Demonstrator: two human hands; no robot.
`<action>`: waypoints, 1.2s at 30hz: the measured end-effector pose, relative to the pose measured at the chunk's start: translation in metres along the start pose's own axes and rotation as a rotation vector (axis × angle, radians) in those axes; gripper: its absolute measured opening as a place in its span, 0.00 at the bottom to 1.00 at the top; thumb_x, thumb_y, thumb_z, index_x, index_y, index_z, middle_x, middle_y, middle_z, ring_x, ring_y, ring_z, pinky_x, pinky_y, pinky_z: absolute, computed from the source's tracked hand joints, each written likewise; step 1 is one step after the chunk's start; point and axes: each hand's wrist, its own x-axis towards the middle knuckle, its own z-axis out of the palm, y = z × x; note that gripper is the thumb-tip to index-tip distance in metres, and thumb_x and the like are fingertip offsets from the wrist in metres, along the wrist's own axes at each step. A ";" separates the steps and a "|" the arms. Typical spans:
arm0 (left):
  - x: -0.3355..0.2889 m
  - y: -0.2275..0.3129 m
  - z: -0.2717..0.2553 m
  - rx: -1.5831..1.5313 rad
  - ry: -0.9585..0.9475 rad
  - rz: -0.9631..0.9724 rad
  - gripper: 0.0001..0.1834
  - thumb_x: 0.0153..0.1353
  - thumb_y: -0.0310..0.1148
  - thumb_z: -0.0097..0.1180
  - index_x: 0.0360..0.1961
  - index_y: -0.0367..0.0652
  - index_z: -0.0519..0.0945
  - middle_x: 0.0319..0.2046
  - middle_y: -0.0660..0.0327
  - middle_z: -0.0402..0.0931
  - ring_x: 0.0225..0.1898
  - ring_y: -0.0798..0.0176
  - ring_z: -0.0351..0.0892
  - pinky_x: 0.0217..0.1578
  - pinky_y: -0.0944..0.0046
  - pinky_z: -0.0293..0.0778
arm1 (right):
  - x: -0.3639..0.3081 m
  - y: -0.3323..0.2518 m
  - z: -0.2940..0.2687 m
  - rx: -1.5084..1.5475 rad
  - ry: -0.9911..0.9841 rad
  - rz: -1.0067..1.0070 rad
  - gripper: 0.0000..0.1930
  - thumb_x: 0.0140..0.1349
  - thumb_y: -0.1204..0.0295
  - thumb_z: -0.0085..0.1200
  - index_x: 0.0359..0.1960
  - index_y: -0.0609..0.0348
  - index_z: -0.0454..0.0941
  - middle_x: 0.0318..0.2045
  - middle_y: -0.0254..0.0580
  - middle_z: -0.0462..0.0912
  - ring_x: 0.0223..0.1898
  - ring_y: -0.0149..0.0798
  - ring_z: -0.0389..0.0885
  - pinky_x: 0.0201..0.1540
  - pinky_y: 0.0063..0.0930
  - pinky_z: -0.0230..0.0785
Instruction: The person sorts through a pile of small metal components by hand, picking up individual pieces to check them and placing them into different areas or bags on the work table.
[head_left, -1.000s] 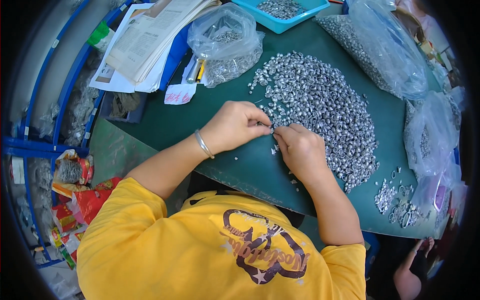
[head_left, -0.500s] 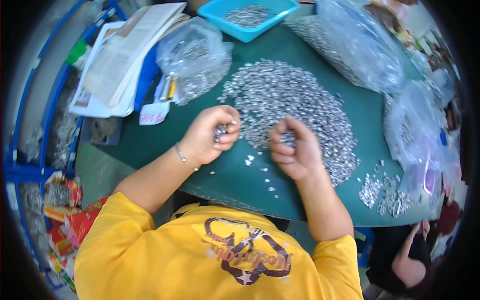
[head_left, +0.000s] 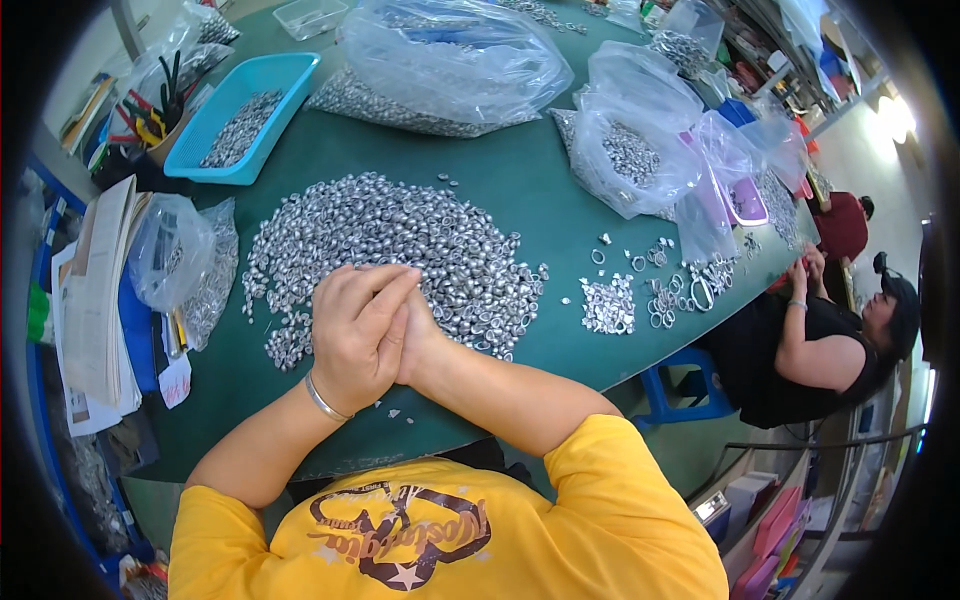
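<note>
My left hand [head_left: 355, 325] and my right hand [head_left: 417, 335] are clasped against each other over the near edge of a heap of small silver metal pieces [head_left: 400, 225]. The left hand lies over the right, its fingers closed across it. Whatever lies between the palms is hidden. A bracelet [head_left: 322, 398] circles my left wrist. The heap's pieces are rounded and shiny, some showing hollow undersides. Between my forearms, a few pale scraps [head_left: 394, 413] lie on the green table [head_left: 560, 365].
A blue basket [head_left: 282, 125] of metal pieces stands back left, beside pliers [head_left: 165, 95]. Plastic bags [head_left: 455, 50] of pieces line the far side. Loose rings [head_left: 702, 290] and flat silver bits [head_left: 608, 305] lie right. Papers [head_left: 95, 310] are left. Another person [head_left: 790, 350] sits right, near a blue stool [head_left: 690, 400].
My hands were apart, each curled around small metal pieces; now they have come together. The view has swung right, bringing more of the table's right side and the other person into sight.
</note>
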 end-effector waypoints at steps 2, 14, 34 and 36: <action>0.004 -0.001 0.002 -0.018 -0.015 0.005 0.14 0.52 0.24 0.49 0.42 0.36 0.75 0.39 0.52 0.73 0.41 0.50 0.71 0.44 0.56 0.64 | 0.002 0.000 0.000 0.043 0.022 0.011 0.14 0.58 0.57 0.41 0.29 0.53 0.71 0.29 0.35 0.75 0.30 0.32 0.72 0.31 0.27 0.62; -0.014 -0.018 -0.034 -0.460 0.290 -0.346 0.10 0.54 0.19 0.47 0.39 0.33 0.71 0.37 0.55 0.70 0.39 0.62 0.70 0.44 0.66 0.65 | 0.003 -0.077 -0.007 0.058 -0.040 -0.090 0.16 0.61 0.55 0.44 0.19 0.46 0.65 0.12 0.28 0.63 0.10 0.24 0.55 0.10 0.17 0.39; -0.091 -0.065 -0.064 -0.529 0.443 -0.790 0.03 0.59 0.22 0.46 0.32 0.36 0.73 0.32 0.61 0.71 0.30 0.72 0.67 0.34 0.74 0.65 | -0.036 -0.364 -0.129 -0.166 0.511 -1.105 0.16 0.62 0.61 0.39 0.18 0.51 0.61 0.15 0.33 0.66 0.18 0.34 0.65 0.20 0.24 0.54; -0.092 -0.065 -0.063 -0.522 0.441 -0.798 0.03 0.59 0.22 0.47 0.32 0.36 0.73 0.32 0.61 0.71 0.30 0.72 0.67 0.34 0.75 0.65 | -0.033 -0.367 -0.132 -0.156 0.503 -1.163 0.15 0.63 0.62 0.39 0.18 0.51 0.63 0.16 0.33 0.67 0.18 0.35 0.67 0.22 0.24 0.56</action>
